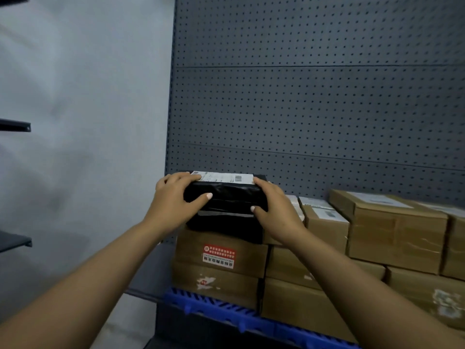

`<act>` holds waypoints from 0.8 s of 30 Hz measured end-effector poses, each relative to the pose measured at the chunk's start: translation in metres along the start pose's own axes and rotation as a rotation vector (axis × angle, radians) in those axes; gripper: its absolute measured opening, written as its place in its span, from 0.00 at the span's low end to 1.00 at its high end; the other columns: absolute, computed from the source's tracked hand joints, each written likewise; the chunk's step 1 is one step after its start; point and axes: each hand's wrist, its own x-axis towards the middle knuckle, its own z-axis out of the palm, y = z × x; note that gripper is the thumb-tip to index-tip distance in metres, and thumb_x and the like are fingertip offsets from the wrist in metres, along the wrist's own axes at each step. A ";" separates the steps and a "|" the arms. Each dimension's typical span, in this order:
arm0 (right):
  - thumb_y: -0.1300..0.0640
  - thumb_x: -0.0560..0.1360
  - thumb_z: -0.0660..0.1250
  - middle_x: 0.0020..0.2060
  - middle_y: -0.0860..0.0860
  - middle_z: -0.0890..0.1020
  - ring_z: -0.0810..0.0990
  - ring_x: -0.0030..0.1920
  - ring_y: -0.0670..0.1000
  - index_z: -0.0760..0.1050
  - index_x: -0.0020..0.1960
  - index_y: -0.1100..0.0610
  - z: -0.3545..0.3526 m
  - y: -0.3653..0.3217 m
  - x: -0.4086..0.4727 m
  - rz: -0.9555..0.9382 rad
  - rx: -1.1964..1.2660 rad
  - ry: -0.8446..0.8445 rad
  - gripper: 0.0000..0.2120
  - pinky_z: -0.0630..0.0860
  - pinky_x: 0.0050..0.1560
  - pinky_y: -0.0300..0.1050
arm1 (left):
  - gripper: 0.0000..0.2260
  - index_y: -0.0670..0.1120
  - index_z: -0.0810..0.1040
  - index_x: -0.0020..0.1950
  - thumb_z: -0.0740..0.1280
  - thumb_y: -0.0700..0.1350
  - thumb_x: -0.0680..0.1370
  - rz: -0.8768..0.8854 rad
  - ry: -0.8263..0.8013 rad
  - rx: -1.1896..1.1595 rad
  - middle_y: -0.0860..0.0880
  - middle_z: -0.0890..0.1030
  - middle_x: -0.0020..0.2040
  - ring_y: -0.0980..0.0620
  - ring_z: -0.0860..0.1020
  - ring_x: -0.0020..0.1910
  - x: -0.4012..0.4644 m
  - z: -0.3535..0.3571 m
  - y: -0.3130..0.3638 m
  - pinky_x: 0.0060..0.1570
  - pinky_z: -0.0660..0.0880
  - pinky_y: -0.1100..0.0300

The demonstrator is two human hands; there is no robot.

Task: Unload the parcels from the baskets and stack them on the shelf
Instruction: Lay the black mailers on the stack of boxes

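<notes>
Black parcel (224,197) centre frame, atop cardboard boxes (221,258) on the shelf, my left grip (176,197) clamped round its left end, right grip (273,210) round the right end, pegboard (314,96) behind

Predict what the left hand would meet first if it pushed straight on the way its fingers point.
Probably the black parcel that the left hand already grips; behind it, the pegboard.

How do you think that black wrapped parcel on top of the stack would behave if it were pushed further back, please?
The black parcel probably holds its shape: it keeps boxy edges under the left hand and right hand. Its glossy, wrinkled wrap looks slippery, so it may slide easily on the cardboard box below.
</notes>
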 end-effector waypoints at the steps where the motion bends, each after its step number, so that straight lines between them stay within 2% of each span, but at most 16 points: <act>1: 0.58 0.79 0.64 0.76 0.51 0.57 0.58 0.75 0.53 0.55 0.77 0.47 0.005 0.002 0.006 0.008 0.002 0.001 0.30 0.61 0.72 0.49 | 0.27 0.52 0.71 0.69 0.69 0.60 0.73 -0.015 -0.008 0.017 0.51 0.71 0.68 0.46 0.62 0.70 0.006 0.005 -0.002 0.68 0.62 0.50; 5: 0.57 0.79 0.64 0.76 0.52 0.59 0.60 0.74 0.54 0.55 0.77 0.48 0.013 0.019 0.027 0.024 -0.053 -0.012 0.30 0.62 0.72 0.50 | 0.28 0.53 0.70 0.70 0.70 0.59 0.72 0.003 -0.046 0.057 0.49 0.69 0.70 0.45 0.61 0.71 0.024 0.022 -0.016 0.69 0.62 0.48; 9: 0.52 0.77 0.66 0.69 0.52 0.70 0.69 0.68 0.53 0.62 0.74 0.51 0.016 0.036 0.033 -0.038 -0.260 -0.073 0.27 0.67 0.67 0.49 | 0.27 0.54 0.67 0.73 0.67 0.58 0.76 0.029 -0.189 0.179 0.47 0.61 0.76 0.42 0.49 0.76 0.028 0.044 -0.035 0.73 0.51 0.44; 11: 0.49 0.77 0.65 0.70 0.52 0.69 0.68 0.68 0.54 0.59 0.75 0.49 0.018 0.045 0.031 -0.064 -0.398 -0.116 0.29 0.65 0.68 0.52 | 0.26 0.55 0.65 0.74 0.62 0.60 0.78 0.079 -0.201 0.253 0.49 0.62 0.76 0.44 0.49 0.77 0.026 0.054 -0.040 0.73 0.49 0.43; 14: 0.45 0.77 0.63 0.70 0.52 0.68 0.69 0.68 0.56 0.52 0.77 0.45 0.020 0.056 0.027 -0.039 -0.449 -0.126 0.32 0.65 0.68 0.57 | 0.24 0.56 0.61 0.75 0.58 0.58 0.79 0.107 -0.190 0.277 0.51 0.61 0.76 0.47 0.49 0.77 0.023 0.064 -0.038 0.73 0.44 0.41; 16: 0.44 0.78 0.61 0.68 0.53 0.71 0.71 0.65 0.56 0.50 0.77 0.45 0.023 0.060 0.025 -0.047 -0.487 -0.100 0.32 0.69 0.64 0.54 | 0.23 0.58 0.59 0.76 0.55 0.58 0.80 0.109 -0.190 0.314 0.51 0.59 0.77 0.48 0.47 0.77 0.024 0.068 -0.034 0.73 0.41 0.41; 19: 0.44 0.79 0.59 0.59 0.53 0.77 0.75 0.58 0.56 0.49 0.76 0.46 0.026 0.062 0.024 -0.079 -0.558 -0.031 0.31 0.71 0.56 0.50 | 0.22 0.59 0.54 0.77 0.52 0.56 0.82 0.080 -0.196 0.390 0.50 0.53 0.78 0.48 0.43 0.77 0.026 0.073 -0.030 0.72 0.39 0.42; 24: 0.45 0.79 0.60 0.54 0.53 0.78 0.76 0.54 0.55 0.46 0.77 0.49 0.030 0.060 0.023 -0.071 -0.558 0.016 0.34 0.72 0.55 0.49 | 0.23 0.59 0.50 0.78 0.51 0.55 0.83 0.023 -0.149 0.432 0.47 0.50 0.79 0.45 0.43 0.77 0.025 0.084 -0.024 0.73 0.42 0.41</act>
